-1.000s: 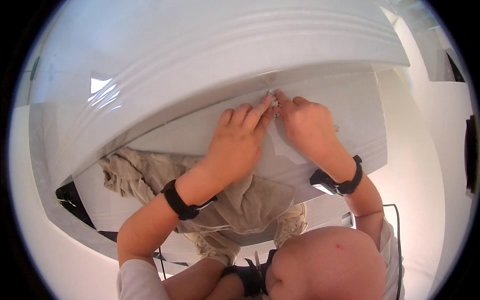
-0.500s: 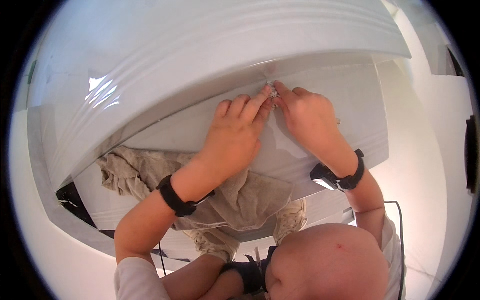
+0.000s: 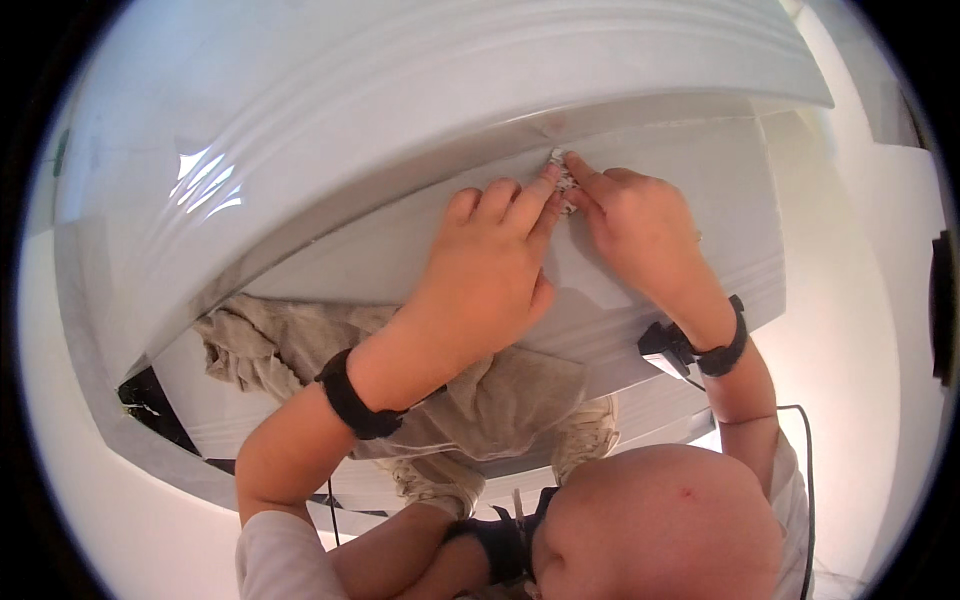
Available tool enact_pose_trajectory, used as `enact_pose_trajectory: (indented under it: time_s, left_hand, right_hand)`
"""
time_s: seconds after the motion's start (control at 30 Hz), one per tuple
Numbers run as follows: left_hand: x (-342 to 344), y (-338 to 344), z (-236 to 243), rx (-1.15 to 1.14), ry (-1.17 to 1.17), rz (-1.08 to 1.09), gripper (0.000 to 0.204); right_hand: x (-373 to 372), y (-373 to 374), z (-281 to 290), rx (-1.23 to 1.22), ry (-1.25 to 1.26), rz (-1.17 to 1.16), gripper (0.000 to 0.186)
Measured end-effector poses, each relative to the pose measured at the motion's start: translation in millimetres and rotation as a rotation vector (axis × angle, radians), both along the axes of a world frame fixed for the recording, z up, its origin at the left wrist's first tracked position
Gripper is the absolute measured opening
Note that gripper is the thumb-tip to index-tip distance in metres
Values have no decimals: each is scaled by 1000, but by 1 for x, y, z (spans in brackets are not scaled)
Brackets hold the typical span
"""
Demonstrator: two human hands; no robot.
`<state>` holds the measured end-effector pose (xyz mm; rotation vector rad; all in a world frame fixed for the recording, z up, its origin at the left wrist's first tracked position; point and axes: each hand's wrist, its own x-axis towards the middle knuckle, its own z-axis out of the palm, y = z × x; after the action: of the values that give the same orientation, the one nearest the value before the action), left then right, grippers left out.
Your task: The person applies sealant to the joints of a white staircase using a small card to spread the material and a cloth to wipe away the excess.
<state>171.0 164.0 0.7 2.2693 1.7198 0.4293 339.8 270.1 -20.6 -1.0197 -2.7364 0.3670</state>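
Note:
A small whitish piece with dark speckles [image 3: 566,182] lies on the pale grey ledge [image 3: 715,180], close to where it meets the curved face behind. From the left, my left hand [image 3: 485,260] presses its index fingertip and thumb side against this piece. My right hand [image 3: 645,225] pinches it from the right, index finger on the far end and thumb nearer. Fingers cover much of the piece, so what it is made of cannot be told. Below my left forearm, a rumpled grey-brown cloth [image 3: 515,395] drapes over the ledge's near edge.
A glossy curved white surface [image 3: 420,80] rises beyond the ledge. Each wrist wears a black strap, the right one with a small box [image 3: 662,345]. My shoes [image 3: 585,435] are under the near edge. A dark cable [image 3: 808,480] hangs at the right.
Both hands have shifted slightly right in the picture, along with the speckled piece. A bit more of the piece now shows between the fingers.

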Motion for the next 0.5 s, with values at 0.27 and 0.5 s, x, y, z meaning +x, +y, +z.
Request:
enact_pose_trajectory:
  time_s: [0.27,0.5]
  left_hand:
    - [-17,-10,13,-14,44,5,63]
    - [-16,-10,4,-42,4,-21,66]
  right_hand:
    - [-11,-8,-4,10,-2,37,35]
    - [-5,-4,-2,34,-39,26,34]
